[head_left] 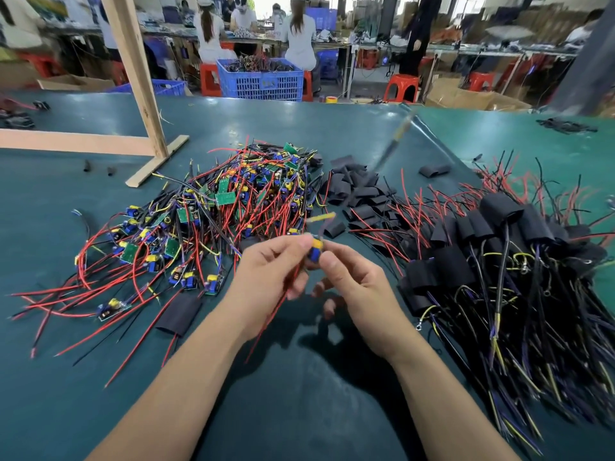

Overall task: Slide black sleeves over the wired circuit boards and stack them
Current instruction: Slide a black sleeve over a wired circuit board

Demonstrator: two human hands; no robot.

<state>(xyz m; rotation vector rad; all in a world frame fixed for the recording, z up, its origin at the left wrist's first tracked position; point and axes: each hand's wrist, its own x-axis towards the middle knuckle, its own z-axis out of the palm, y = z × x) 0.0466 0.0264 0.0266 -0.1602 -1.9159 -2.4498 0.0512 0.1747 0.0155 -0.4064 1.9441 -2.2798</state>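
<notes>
Board [314,250], small, blue and yellow, sits mid-picture, pinched between both hands, wires hanging down.
Left hand [271,272]: fingers curled, pinching board and red wires.
Right hand [354,281]: thumb and finger pinching board's other side.
No sleeve on yet. Best: hold board steady, bunch wires, pick sleeve.
Loose sleeve [179,315] at 8 o'clock.
Sleeve heap [357,191] at 1 o'clock.
Bare boards pile [213,214] at 10 o'clock.
Done stack [492,247] at 3 o'clock.

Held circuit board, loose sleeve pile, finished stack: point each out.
held circuit board [315,251]: head view, blue-yellow part between fingertips.
loose sleeve pile [357,191]: head view, pile's middle.
finished stack [499,241]: head view, a sleeved board.
</notes>
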